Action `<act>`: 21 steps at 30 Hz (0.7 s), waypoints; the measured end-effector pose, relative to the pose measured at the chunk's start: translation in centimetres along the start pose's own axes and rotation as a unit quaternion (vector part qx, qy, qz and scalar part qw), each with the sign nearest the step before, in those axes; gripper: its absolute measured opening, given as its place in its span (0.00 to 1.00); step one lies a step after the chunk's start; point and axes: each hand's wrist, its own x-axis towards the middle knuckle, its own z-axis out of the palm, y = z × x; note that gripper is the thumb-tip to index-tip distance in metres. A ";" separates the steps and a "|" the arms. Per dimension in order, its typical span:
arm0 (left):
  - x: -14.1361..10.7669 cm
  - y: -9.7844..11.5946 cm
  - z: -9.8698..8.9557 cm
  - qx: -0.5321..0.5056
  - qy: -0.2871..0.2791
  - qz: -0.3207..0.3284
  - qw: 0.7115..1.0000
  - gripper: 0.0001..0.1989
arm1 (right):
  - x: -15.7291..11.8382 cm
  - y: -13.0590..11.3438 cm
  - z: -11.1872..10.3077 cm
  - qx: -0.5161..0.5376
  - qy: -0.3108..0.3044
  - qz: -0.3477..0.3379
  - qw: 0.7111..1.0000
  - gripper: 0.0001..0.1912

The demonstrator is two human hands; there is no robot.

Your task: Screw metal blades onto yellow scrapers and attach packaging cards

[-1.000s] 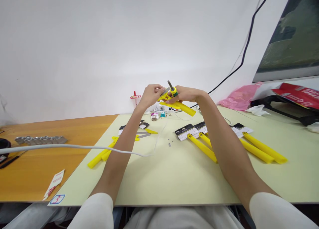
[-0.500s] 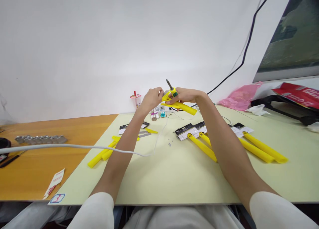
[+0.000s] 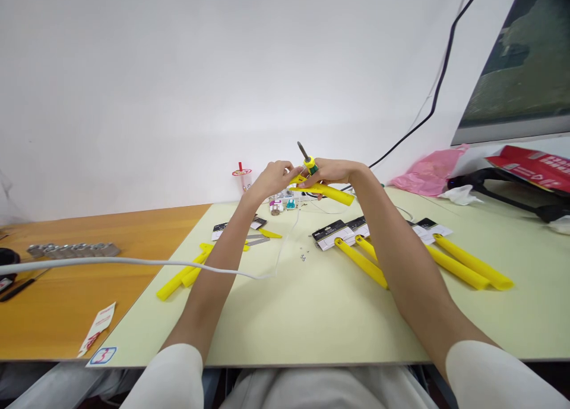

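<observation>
Above the far part of the table, my right hand (image 3: 332,170) is closed around a yellow plastic handle (image 3: 336,194) with a forked end. The same hand keeps a screwdriver (image 3: 309,161) with a green and yellow grip, its metal tip pointing up and left. My left hand (image 3: 276,177) is at the forked end, thumb and fingers pinched on it; anything small between them is hidden. Tiny metal screws (image 3: 303,256) lie loose on the table below. Flat grey blades (image 3: 257,241) rest beyond my left forearm, beside more yellow handles (image 3: 176,283).
Carded yellow tools (image 3: 361,263) lie around my right forearm. A white cable (image 3: 178,263) crosses in front of my left forearm. At the back are a lidded cup (image 3: 243,177) and a power strip. A pink bag (image 3: 430,171) is at right, metal pieces (image 3: 73,250) at left.
My left thumb and fingers have shifted slightly right, onto the forked end of the yellow handle. My right hand still holds the handle and screwdriver, nearly unmoved.
</observation>
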 end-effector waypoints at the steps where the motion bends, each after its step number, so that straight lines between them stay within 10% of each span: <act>1: -0.1 0.0 0.0 -0.003 -0.006 -0.002 1.000 0.30 | 0.1 0.1 0.0 0.001 -0.004 0.002 1.000 0.27; 21: -0.1 -0.3 -0.1 -0.021 -0.037 -0.012 0.999 0.27 | 0.0 0.3 0.0 -0.013 -0.030 0.008 0.999 0.26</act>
